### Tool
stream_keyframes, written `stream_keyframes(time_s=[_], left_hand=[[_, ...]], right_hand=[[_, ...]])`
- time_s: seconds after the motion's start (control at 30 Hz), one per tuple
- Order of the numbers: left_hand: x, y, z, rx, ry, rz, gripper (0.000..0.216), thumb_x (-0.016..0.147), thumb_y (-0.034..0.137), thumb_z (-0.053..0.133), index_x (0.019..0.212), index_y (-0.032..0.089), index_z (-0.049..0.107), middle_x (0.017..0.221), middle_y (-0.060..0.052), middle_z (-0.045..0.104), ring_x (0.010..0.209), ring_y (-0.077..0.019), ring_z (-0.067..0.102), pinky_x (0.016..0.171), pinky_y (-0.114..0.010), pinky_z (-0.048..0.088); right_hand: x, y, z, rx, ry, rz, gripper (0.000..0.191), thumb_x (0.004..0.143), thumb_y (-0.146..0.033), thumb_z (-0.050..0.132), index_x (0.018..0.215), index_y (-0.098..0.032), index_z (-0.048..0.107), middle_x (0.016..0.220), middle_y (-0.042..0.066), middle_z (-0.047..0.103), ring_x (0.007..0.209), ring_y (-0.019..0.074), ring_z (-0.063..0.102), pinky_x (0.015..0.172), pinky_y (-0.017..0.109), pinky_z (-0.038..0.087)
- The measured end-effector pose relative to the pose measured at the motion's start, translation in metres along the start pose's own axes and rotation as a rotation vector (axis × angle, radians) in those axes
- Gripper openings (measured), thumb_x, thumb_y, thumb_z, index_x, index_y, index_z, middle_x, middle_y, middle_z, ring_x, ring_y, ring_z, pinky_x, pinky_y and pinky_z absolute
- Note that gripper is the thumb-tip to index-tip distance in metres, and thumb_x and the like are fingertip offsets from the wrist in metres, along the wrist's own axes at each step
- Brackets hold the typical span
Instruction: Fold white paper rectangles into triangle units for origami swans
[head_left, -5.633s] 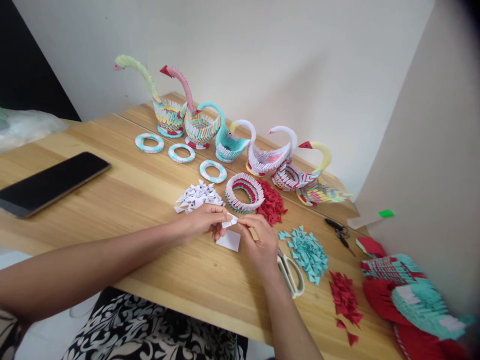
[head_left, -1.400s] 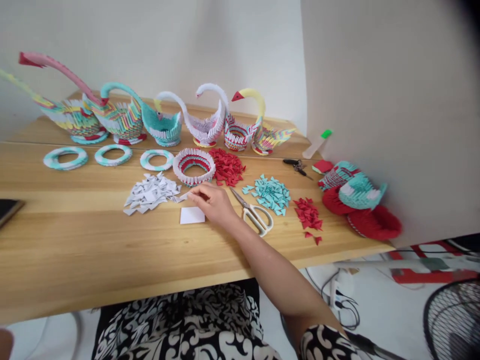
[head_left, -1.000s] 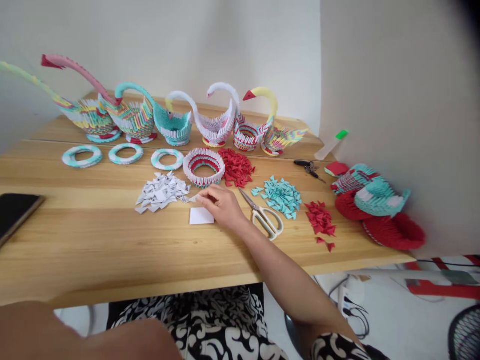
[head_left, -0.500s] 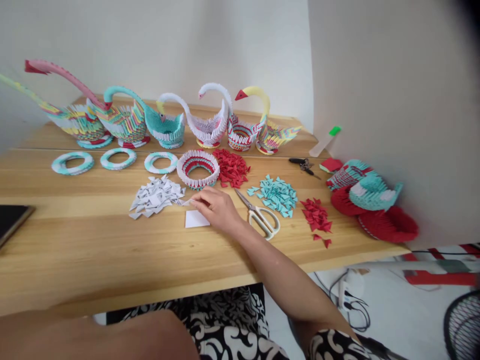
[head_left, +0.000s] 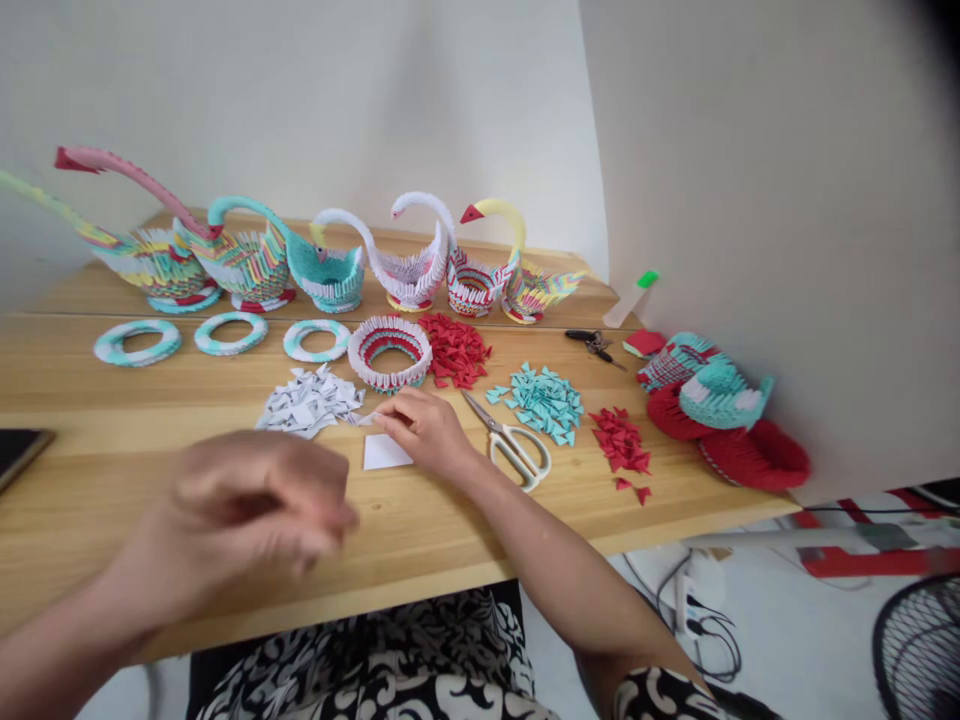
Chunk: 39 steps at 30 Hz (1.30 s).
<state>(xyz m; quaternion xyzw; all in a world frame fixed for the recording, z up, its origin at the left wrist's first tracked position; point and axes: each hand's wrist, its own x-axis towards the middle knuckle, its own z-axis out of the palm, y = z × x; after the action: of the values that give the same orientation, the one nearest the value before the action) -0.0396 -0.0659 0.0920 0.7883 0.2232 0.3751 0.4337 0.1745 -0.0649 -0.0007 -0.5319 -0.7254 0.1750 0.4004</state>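
White, small paper piece (head_left: 370,419) is being pinched in right hand (head_left: 426,428), beside white folded-paper pile (head_left: 311,402), beyond white rectangular paper slip (head_left: 385,453); blurred left hand (head_left: 251,482) is being held curled, well apart, contents unclear.

A pale wooden table (head_left: 431,530) fills the middle of the frame. Six paper swans (head_left: 330,280) stand in a row along its back, upper left to centre. In front lie three teal-and-white rings (head_left: 203,336), then a taller red, white and teal ring (head_left: 390,381) touching a red pile of triangles (head_left: 456,350). At centre are a white pile of folded pieces (head_left: 310,400), a white card (head_left: 385,452) and open scissors (head_left: 496,430). Right of centre: a teal pile (head_left: 545,402) and a smaller red pile (head_left: 620,440). Red and teal paper pieces (head_left: 724,397) crowd the right end. A dark phone (head_left: 21,455) is cropped at the left edge.
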Motion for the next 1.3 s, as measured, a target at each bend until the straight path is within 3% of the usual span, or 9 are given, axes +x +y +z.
stream_keyframes(time_s=[0.1, 0.2, 0.27, 0.37, 0.5, 0.6, 0.77, 0.97, 1.3], left_hand=[[0.022, -0.026, 0.007, -0.059, 0.118, -0.011, 0.012, 0.081, 0.025, 0.068, 0.069, 0.022, 0.066, 0.045, 0.006, 0.054, 0.040, -0.0078, 0.048, 0.041, -0.018, 0.039], [0.024, -0.059, 0.009, 0.084, 0.210, -0.031, 0.023, 0.083, 0.024, 0.064, 0.061, 0.016, 0.060, 0.049, 0.004, 0.055, 0.047, -0.0078, 0.050, 0.048, -0.018, 0.040], [0.020, -0.077, 0.007, 0.211, 0.211, 0.008, 0.030, 0.084, 0.027, 0.061, 0.056, 0.016, 0.057, 0.049, 0.004, 0.055, 0.047, -0.0078, 0.049, 0.050, -0.018, 0.039], [0.018, -0.090, 0.004, 0.380, 0.115, 0.049, 0.036, 0.087, 0.031, 0.057, 0.054, 0.015, 0.057, 0.048, 0.004, 0.055, 0.046, -0.0079, 0.049, 0.050, -0.018, 0.036], [0.022, -0.099, 0.007, 0.420, -0.037, 0.079, 0.030, 0.092, 0.035, 0.052, 0.074, 0.016, 0.068, 0.062, 0.001, 0.066, 0.054, -0.0102, 0.058, 0.054, -0.018, 0.039], [0.024, -0.107, 0.011, 0.447, -0.082, 0.123, 0.029, 0.094, 0.038, 0.050, 0.089, 0.019, 0.071, 0.075, -0.002, 0.072, 0.064, -0.0125, 0.063, 0.059, -0.018, 0.041], [0.025, -0.107, 0.012, 0.507, -0.060, 0.161, 0.036, 0.095, 0.040, 0.048, 0.079, 0.016, 0.070, 0.064, -0.002, 0.068, 0.058, -0.0120, 0.061, 0.054, -0.019, 0.037], [0.027, -0.098, 0.008, 0.400, -0.020, 0.094, 0.025, 0.092, 0.033, 0.055, 0.083, 0.016, 0.071, 0.068, -0.001, 0.071, 0.060, -0.0114, 0.063, 0.055, -0.017, 0.040], [0.027, -0.098, 0.008, 0.373, -0.025, 0.185, 0.031, 0.093, 0.037, 0.052, 0.079, 0.017, 0.071, 0.069, -0.003, 0.071, 0.063, -0.0121, 0.063, 0.059, -0.019, 0.043]], right_hand=[[0.000, -0.002, 0.000, 0.018, -0.001, 0.020, 0.015, 0.092, -0.025, 0.056, 0.087, -0.018, 0.067, 0.081, 0.001, 0.063, 0.076, 0.0121, 0.055, 0.070, 0.022, 0.038], [0.001, -0.003, 0.000, 0.057, 0.034, 0.047, 0.015, 0.091, -0.025, 0.057, 0.083, -0.018, 0.067, 0.079, 0.001, 0.062, 0.075, 0.0121, 0.054, 0.068, 0.022, 0.038], [0.002, -0.004, 0.001, 0.120, 0.063, 0.085, 0.015, 0.090, -0.027, 0.057, 0.081, -0.018, 0.066, 0.078, 0.000, 0.061, 0.074, 0.0122, 0.053, 0.067, 0.022, 0.038], [0.002, -0.006, 0.002, 0.290, 0.086, 0.184, 0.016, 0.087, -0.030, 0.058, 0.080, -0.018, 0.066, 0.074, -0.001, 0.060, 0.069, 0.0120, 0.052, 0.063, 0.022, 0.038], [0.002, -0.010, -0.002, 0.532, 0.076, 0.342, 0.017, 0.081, -0.034, 0.062, 0.080, -0.018, 0.066, 0.067, -0.002, 0.057, 0.060, 0.0107, 0.050, 0.056, 0.021, 0.038], [0.002, -0.010, -0.005, 0.611, 0.065, 0.396, 0.019, 0.081, -0.036, 0.063, 0.081, -0.017, 0.066, 0.067, -0.002, 0.057, 0.059, 0.0100, 0.050, 0.056, 0.021, 0.039], [0.002, -0.012, -0.003, 0.656, 0.002, 0.438, 0.021, 0.080, -0.038, 0.065, 0.079, -0.017, 0.066, 0.063, -0.002, 0.058, 0.057, 0.0105, 0.051, 0.056, 0.022, 0.039], [0.003, -0.015, -0.002, 0.639, 0.012, 0.442, 0.021, 0.079, -0.038, 0.066, 0.078, -0.017, 0.067, 0.063, -0.002, 0.059, 0.056, 0.0101, 0.050, 0.056, 0.022, 0.040], [0.000, -0.011, -0.002, 0.565, -0.004, 0.434, 0.020, 0.081, -0.037, 0.064, 0.081, -0.017, 0.067, 0.062, -0.001, 0.058, 0.057, 0.0107, 0.050, 0.053, 0.021, 0.038]])
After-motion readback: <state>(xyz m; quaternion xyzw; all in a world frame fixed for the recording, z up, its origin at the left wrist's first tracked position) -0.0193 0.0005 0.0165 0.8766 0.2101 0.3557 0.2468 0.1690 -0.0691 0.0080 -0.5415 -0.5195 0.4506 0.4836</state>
